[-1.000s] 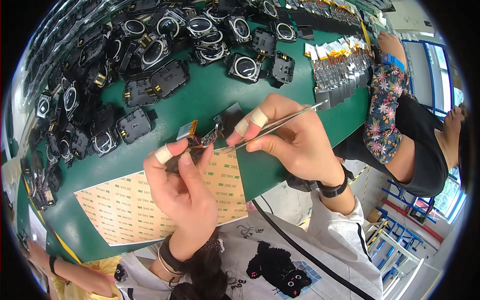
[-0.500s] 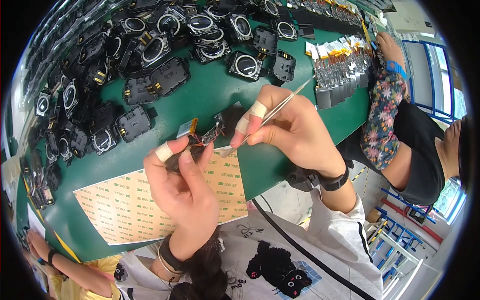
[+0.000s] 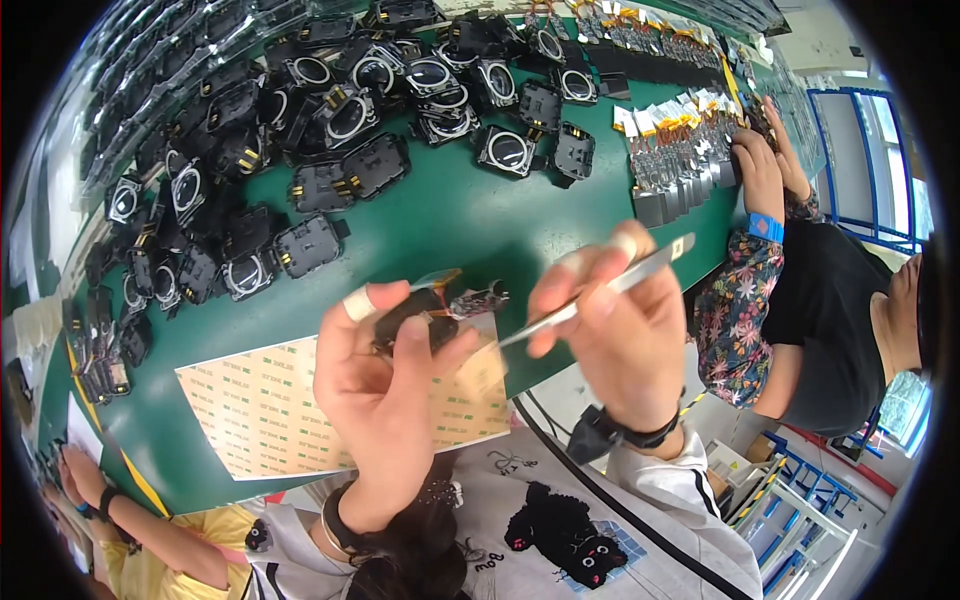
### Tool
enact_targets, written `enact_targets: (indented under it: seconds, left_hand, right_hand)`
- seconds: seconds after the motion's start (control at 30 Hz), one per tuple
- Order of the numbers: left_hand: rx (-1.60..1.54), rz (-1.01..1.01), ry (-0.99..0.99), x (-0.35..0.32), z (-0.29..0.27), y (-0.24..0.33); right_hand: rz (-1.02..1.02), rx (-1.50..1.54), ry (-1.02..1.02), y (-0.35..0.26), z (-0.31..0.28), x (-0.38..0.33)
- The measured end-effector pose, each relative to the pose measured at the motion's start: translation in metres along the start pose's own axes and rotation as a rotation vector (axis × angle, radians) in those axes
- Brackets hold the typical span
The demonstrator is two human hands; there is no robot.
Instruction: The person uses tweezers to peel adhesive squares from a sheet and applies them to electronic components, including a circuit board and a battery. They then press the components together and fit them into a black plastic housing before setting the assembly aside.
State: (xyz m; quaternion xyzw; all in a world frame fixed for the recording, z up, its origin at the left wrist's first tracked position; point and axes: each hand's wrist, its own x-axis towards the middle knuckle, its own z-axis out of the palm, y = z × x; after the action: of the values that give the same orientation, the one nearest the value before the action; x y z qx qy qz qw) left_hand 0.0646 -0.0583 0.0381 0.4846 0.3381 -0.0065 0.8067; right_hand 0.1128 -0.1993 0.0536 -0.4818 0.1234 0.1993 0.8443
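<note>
Tweezers [image 3: 600, 293] pinched in your right hand [image 3: 610, 330], tips just beside the small black part [image 3: 425, 315] your left hand [image 3: 385, 385] fingers clamp.

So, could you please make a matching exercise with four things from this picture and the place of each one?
Things:
1. small black part
2. metal tweezers
3. tan sheet
4. blue wristband

Places:
A. flat on the green table, under the left hand
B. on a co-worker's arm at the table's right end
C. between the left hand's fingertips
D. in the right hand, tip pointing towards the black part

Pairs: 1-C, 2-D, 3-A, 4-B
</note>
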Motion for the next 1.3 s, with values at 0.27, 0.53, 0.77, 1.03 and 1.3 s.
enact_targets:
  seconds: [0.27,0.53,0.77,1.03,1.3]
  left_hand:
    - [-0.124,-0.062,-0.11,-0.011,-0.017,0.01]
    - [-0.046,-0.112,-0.124,-0.014,-0.027,0.016]
    - [-0.041,-0.085,-0.1,-0.014,-0.026,0.018]
    - [-0.064,-0.066,-0.107,-0.015,-0.027,0.015]
    - [-0.082,-0.089,-0.103,-0.015,-0.024,0.014]
  right_hand:
    - [-0.347,-0.261,-0.102,0.035,0.015,-0.015]
    - [-0.284,-0.306,-0.078,0.032,0.022,-0.016]
    - [-0.351,-0.353,-0.07,0.037,0.022,-0.015]
    - [-0.47,-0.431,-0.1,0.045,0.02,-0.02]
    - [-0.583,-0.623,-0.185,0.048,0.013,-0.02]
